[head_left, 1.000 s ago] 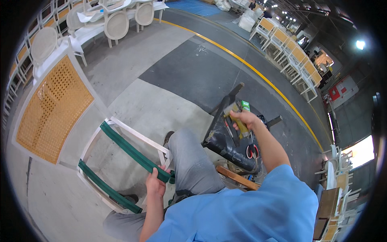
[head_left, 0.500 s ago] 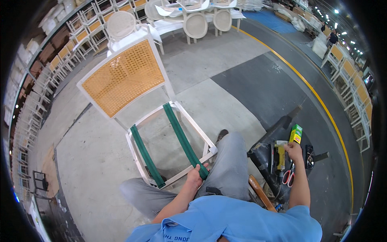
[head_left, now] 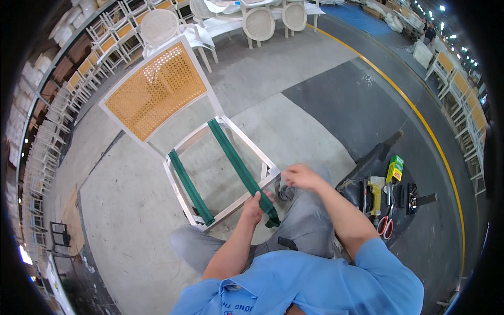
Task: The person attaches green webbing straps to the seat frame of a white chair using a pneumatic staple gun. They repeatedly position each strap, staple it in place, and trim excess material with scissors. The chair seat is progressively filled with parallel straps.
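A pale wooden chair frame (head_left: 243,203) with a woven cane back (head_left: 157,94) stands before me, its seat open. Two green webbing straps run front to back across it: one on the left (head_left: 190,186), one on the right (head_left: 236,157). At the front rail my left hand (head_left: 253,207) is closed around the right strap, whose loose end hangs past the rail. My right hand (head_left: 300,176) is beside the chair's front right corner, above my knee. Its fingers are curled together; whatever they may hold is too small to make out.
At my right a black stand (head_left: 357,186) bears a yellow staple gun (head_left: 375,197), red-handled scissors (head_left: 386,227), a green and yellow box (head_left: 395,169) and small black items (head_left: 412,198). Chair frames (head_left: 459,84) line both sides. Round-backed chairs (head_left: 258,23) are at the far end.
My right hand has left the stand by the staple gun and come left to the chair's front right corner. My left hand still grips the strap, whose loose end now hangs lower.
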Demonstrator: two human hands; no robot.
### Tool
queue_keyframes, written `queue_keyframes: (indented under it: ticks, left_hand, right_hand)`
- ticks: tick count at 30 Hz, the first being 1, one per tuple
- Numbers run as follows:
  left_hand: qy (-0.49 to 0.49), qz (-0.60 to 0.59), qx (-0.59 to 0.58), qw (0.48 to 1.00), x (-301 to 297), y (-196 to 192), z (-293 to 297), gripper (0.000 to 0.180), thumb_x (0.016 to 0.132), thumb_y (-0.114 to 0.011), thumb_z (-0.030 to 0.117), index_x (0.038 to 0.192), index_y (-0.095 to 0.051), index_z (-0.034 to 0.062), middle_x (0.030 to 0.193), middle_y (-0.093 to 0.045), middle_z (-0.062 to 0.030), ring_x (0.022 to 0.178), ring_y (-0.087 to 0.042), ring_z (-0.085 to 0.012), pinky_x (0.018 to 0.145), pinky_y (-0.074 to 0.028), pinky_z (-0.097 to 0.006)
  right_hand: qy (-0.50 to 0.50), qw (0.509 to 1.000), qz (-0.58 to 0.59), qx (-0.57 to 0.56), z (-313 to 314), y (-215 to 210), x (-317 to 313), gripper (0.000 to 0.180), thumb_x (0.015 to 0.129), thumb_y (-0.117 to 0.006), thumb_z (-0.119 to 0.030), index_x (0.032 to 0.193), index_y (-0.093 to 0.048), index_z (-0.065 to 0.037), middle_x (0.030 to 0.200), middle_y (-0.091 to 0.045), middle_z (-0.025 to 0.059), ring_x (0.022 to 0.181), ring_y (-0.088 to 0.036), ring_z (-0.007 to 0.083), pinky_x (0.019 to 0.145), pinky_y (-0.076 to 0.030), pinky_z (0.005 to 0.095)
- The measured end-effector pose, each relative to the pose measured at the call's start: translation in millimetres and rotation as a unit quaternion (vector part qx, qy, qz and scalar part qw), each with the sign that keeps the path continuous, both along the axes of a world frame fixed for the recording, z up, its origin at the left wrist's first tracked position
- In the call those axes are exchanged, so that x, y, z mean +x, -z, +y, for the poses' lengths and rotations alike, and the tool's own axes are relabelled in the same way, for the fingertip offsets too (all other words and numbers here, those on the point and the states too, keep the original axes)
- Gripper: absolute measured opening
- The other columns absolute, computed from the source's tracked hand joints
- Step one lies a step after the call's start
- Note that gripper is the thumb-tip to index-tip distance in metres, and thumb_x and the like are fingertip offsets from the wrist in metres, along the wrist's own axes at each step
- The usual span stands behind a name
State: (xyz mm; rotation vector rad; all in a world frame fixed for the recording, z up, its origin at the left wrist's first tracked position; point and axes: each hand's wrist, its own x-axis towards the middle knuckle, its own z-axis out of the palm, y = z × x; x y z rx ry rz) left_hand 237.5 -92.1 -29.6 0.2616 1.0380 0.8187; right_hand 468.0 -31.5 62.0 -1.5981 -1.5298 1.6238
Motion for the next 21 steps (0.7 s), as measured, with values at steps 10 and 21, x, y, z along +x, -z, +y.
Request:
queue_keyframes:
  ticks: [10, 21]
  left_hand:
    - [0.219, 0.239, 0.035, 0.945, 21, 10, -22, 0.041, 0.107, -0.055, 0.042, 0.115, -0.070, 0.0047, 0.105, -0.074, -0.0074, 0.097, -0.067, -0.0242, 0.086, -0.051, -0.040]
    - [0.373, 0.621, 0.302, 0.620, -22, -20, 68, 0.064, 0.090, -0.064, 0.067, 0.100, -0.073, 0.0039, 0.088, -0.075, -0.0225, 0.082, -0.074, -0.0376, 0.071, -0.057, -0.051]
  right_hand:
    - [-0.147, 0.972, -0.103, -0.153, 11, 115, -71, 0.050, 0.102, -0.064, -0.046, 0.112, -0.075, 0.002, 0.106, -0.075, 0.0180, 0.093, -0.071, 0.0310, 0.082, -0.055, 0.0465]
    - [-0.391, 0.821, -0.402, -0.108, 36, 184, -73, 0.047, 0.102, -0.056, -0.046, 0.133, -0.070, -0.014, 0.136, -0.067, 0.0144, 0.122, -0.066, 0.0352, 0.098, -0.054, 0.0453]
